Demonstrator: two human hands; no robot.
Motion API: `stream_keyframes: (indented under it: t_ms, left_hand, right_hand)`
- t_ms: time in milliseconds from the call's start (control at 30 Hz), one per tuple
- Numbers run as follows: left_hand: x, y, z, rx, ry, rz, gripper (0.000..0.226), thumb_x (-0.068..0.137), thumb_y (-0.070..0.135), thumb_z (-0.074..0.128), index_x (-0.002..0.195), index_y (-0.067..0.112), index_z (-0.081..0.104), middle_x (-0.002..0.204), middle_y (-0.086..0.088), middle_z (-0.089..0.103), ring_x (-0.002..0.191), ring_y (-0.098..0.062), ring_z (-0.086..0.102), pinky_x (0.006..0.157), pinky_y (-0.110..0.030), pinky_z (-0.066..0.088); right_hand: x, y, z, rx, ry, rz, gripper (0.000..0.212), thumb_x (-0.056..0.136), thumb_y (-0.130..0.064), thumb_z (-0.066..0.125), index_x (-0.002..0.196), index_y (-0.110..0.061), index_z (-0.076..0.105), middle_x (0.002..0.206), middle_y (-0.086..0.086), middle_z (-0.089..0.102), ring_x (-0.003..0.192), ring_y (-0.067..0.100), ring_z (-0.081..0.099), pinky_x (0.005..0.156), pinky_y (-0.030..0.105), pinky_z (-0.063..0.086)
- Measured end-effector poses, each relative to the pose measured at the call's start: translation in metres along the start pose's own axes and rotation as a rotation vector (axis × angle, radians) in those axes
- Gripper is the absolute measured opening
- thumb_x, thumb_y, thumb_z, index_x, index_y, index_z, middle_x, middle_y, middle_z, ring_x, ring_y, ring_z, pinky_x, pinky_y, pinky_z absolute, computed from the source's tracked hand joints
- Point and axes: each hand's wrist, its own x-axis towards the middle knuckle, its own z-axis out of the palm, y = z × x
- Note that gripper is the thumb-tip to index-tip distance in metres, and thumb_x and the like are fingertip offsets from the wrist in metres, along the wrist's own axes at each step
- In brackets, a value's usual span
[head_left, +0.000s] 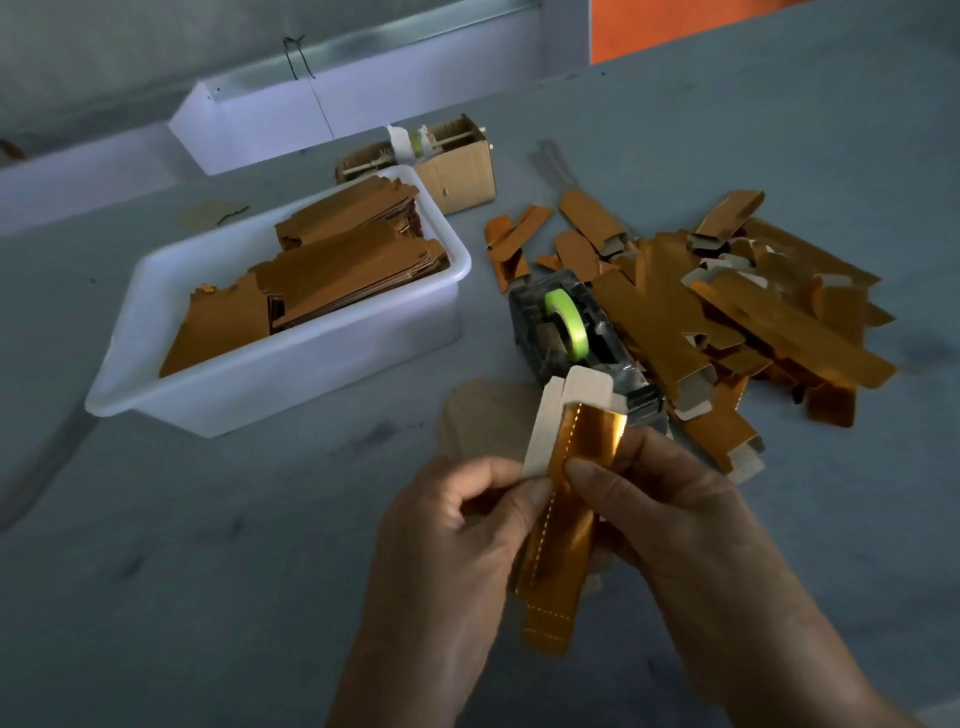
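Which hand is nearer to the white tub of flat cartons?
Left. The left hand lies in front of the white tub, toward the person; the right hand lies farther right, beyond the gold carton both hold.

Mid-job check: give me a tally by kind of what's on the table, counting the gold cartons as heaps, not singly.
White tub: 1
Grey tape dispenser, green roll: 1
Cardboard box with a roll on a stick: 1
Gold carton in left hand and right hand: 1
Heaps of gold cartons: 2, stack in the tub, loose pile on the table
Total: 6
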Motion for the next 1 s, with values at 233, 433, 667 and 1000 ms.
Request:
stream_keyframes:
  t_ms: [233, 433, 667, 1000]
  left_hand:
    - [-0.005, -0.006, 0.013, 0.138, 0.198, 0.130, 0.013, 0.075, 0.023, 0.078, 0.082, 0.032, 0.072, 0.072, 0.008, 0.068, 0.066, -0.002, 0.064, 0.057, -0.015, 0.049]
    - [-0.017, -0.009, 0.027, 0.881, 0.314, 0.483, 0.027, 0.071, 0.015, 0.066, 0.095, 0.010, 0.077, 0.066, -0.008, 0.052, 0.066, -0.026, 0.053, 0.048, -0.032, 0.043]
    - [-0.026, -0.010, 0.033, 0.964, 0.166, 0.316, 0.039, 0.050, 0.009, 0.082, 0.089, 0.014, 0.077, 0.065, -0.003, 0.054, 0.066, -0.019, 0.054, 0.032, -0.020, 0.030]
    - [-0.007, 0.001, -0.001, -0.281, -0.068, -0.200, 0.020, 0.056, 0.035, 0.075, 0.073, 0.025, 0.073, 0.052, -0.002, 0.061, 0.037, -0.012, 0.052, 0.036, -0.020, 0.040]
  right_hand:
    - [0.000, 0.005, 0.005, -0.011, 0.104, -0.088, 0.015, 0.069, -0.029, 0.065, 0.083, -0.031, 0.069, 0.077, 0.012, 0.069, 0.076, 0.033, 0.066, 0.071, 0.045, 0.058]
    - [-0.001, 0.008, 0.015, -0.054, 0.144, -0.081, 0.013, 0.079, -0.016, 0.068, 0.081, -0.029, 0.070, 0.073, 0.015, 0.067, 0.073, 0.034, 0.065, 0.069, 0.048, 0.055]
    - [-0.004, 0.014, 0.019, -0.021, 0.107, 0.031, 0.014, 0.073, -0.040, 0.067, 0.078, -0.027, 0.070, 0.074, 0.007, 0.070, 0.076, 0.026, 0.067, 0.071, 0.040, 0.056]
    - [-0.003, -0.007, 0.015, -0.088, 0.047, -0.152, 0.024, 0.064, -0.048, 0.059, 0.076, -0.029, 0.067, 0.063, -0.007, 0.064, 0.062, 0.003, 0.061, 0.058, 0.015, 0.050]
